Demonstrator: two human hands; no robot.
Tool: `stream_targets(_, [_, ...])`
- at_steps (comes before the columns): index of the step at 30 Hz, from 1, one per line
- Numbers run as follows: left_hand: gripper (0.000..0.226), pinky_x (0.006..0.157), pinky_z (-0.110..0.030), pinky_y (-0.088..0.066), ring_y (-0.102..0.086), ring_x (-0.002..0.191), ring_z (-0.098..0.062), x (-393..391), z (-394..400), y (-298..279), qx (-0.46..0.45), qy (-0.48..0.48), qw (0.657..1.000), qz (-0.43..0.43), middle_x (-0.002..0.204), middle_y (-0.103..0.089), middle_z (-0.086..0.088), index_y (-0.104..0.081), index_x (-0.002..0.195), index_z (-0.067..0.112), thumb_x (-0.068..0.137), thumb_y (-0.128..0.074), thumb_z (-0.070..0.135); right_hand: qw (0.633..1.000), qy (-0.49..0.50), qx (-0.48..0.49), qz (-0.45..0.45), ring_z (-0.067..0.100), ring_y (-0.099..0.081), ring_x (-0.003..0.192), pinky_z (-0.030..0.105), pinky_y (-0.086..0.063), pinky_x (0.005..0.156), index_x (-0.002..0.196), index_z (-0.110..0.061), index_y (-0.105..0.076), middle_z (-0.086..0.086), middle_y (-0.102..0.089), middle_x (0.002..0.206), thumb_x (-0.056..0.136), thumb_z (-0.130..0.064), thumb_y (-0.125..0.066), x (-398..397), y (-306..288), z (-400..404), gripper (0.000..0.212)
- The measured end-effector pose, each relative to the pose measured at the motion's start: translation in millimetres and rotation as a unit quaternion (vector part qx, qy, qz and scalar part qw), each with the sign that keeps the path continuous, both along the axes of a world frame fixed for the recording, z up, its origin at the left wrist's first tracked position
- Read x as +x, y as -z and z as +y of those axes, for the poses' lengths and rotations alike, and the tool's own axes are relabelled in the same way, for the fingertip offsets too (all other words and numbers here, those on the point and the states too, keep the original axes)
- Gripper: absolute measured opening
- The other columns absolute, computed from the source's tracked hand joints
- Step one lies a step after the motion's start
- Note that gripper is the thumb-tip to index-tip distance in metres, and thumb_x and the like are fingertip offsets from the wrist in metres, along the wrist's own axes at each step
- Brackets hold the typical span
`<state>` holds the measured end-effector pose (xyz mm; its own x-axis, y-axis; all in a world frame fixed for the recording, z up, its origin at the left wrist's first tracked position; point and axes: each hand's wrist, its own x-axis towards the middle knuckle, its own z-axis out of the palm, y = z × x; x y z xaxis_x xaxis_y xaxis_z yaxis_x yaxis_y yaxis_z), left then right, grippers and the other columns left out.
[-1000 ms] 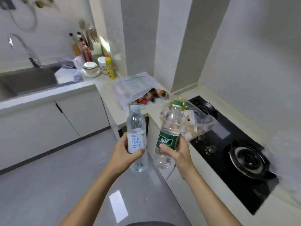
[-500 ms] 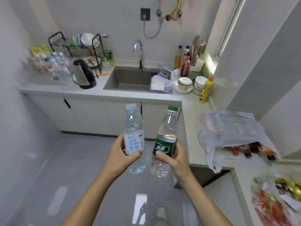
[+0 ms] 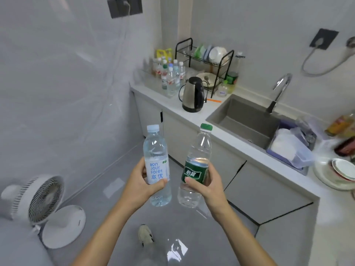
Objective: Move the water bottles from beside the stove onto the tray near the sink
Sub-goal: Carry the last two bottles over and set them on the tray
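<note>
A: Your view swung left since before; the tray (image 3: 153,87) of bottles at the counter's far left corner, beyond the kettle (image 3: 192,95), came closer.

B: Your left hand (image 3: 141,186) gripped the white-capped bottle (image 3: 156,162), your right hand (image 3: 208,184) the green-capped bottle (image 3: 197,164), both upright over open floor, well short of the counter edge.

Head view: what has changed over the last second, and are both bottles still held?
The view swung left, from the stove past the sink to the clear tray of bottles by the kettle. Nothing was released: the left hand keeps the white-label bottle, the right hand the green-label bottle, both upright.
</note>
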<state>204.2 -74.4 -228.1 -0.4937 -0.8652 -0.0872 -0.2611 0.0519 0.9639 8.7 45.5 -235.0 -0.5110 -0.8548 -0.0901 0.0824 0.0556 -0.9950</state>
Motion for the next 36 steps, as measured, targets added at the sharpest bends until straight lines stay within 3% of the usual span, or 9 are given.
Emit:
stream_targets(5, [0.06,0.075,-0.017,-0.058,-0.072,0.1,0.001,-4.3,-110.3,23.0,0.033,-0.037,0.999,0.02,0.107,-0.077,0.018,-0.061,0.121,0.038,0.078,-0.091,0.008,0.999,-0.029,0.027,0.012,0.032,-0.072,0.112,0.056,-0.058,0.101,0.126,-0.019,-0.066,0.009,-0.076,0.115,0.071,-0.021,-0.092,-10.8,7.3,-118.5,0.06])
stream_targets(10, [0.06,0.076,-0.017,-0.058,-0.072,0.1,0.001,-9.7,-234.2,17.5,0.045,-0.012,0.999,0.021,0.108,-0.074,0.028,-0.059,0.121,0.039,0.079,-0.091,0.01,0.998,-0.03,0.047,0.012,0.034,-0.072,0.111,0.061,-0.057,0.1,0.126,-0.022,-0.066,0.01,-0.076,0.115,0.07,-0.024,-0.093,-25.3,-2.1,-238.2,0.063])
stream_targets(13, [0.061,0.077,-0.013,-0.055,-0.07,0.1,0.005,-13.6,-302.8,10.2,0.044,0.001,0.999,0.019,0.106,-0.075,0.025,-0.058,0.121,0.038,0.08,-0.09,0.006,0.999,-0.029,0.043,0.009,0.029,-0.074,0.11,0.052,-0.059,0.101,0.128,-0.023,-0.065,0.006,-0.077,0.115,0.071,-0.02,-0.09,-30.1,-10.6,-304.0,0.062])
stream_targets(17, [0.062,0.081,-0.021,-0.059,-0.073,0.103,-0.006,-25.4,-379.3,3.2,0.036,0.012,0.999,0.013,0.109,-0.078,0.013,-0.061,0.124,0.03,0.072,-0.092,0.014,0.998,-0.03,0.052,0.021,0.014,-0.074,0.105,0.025,-0.061,0.085,0.125,-0.025,-0.064,-0.005,-0.078,0.11,0.07,-0.014,-0.091,-40.1,-11.3,-375.1,0.063])
stream_targets(21, [0.062,0.078,-0.02,-0.059,-0.074,0.103,-0.004,-46.1,-452.4,5.7,0.024,0.018,1.0,0.004,0.112,-0.077,0.013,-0.061,0.125,0.028,0.076,-0.091,0.008,0.996,-0.039,0.064,0.042,0.005,-0.072,0.099,0.017,-0.056,0.079,0.125,-0.029,-0.061,-0.011,-0.076,0.108,0.071,-0.006,-0.096,-59.3,-4.2,-449.1,0.068])
stream_targets(24, [0.06,0.078,-0.02,-0.06,-0.073,0.102,-0.003,-66.5,-512.8,12.1,0.018,0.018,1.0,-0.013,0.111,-0.077,0.008,-0.059,0.127,0.029,0.08,-0.089,0.005,0.996,-0.037,0.066,0.057,0.006,-0.072,0.101,0.017,-0.056,0.08,0.126,-0.027,-0.059,-0.01,-0.075,0.109,0.073,0.0,-0.093,-78.7,8.6,-510.6,0.069])
stream_targets(28, [0.061,0.081,-0.027,-0.062,-0.073,0.102,-0.004,-98.8,-602.4,20.0,-0.006,0.007,0.999,-0.037,0.112,-0.075,0.018,-0.06,0.125,0.038,0.078,-0.092,0.018,0.996,-0.027,0.053,0.072,0.01,-0.073,0.101,0.023,-0.058,0.081,0.124,-0.022,-0.058,-0.008,-0.075,0.108,0.072,0.002,-0.094,-115.9,22.0,-600.6,0.067])
stream_targets(33, [0.065,0.078,-0.02,-0.057,-0.071,0.098,-0.001,-149.5,-704.4,13.7,-0.016,-0.009,0.999,-0.045,0.11,-0.075,0.019,-0.06,0.127,0.035,0.075,-0.095,0.018,0.994,-0.02,0.051,0.099,-0.008,-0.069,0.097,0.009,-0.052,0.077,0.125,-0.024,-0.056,-0.015,-0.074,0.106,0.074,0.0,-0.093,-172.4,15.6,-704.5,0.067])
stream_targets(36, [0.068,0.08,-0.025,-0.058,-0.072,0.098,-0.005,-180.7,-758.4,8.6,-0.012,-0.009,0.999,-0.049,0.11,-0.075,0.018,-0.061,0.124,0.036,0.067,-0.098,0.027,0.991,-0.011,0.053,0.119,-0.014,-0.067,0.094,0.006,-0.05,0.075,0.119,-0.034,-0.054,-0.017,-0.073,0.105,0.074,-0.005,-0.094,-203.5,11.8,-757.4,0.067])
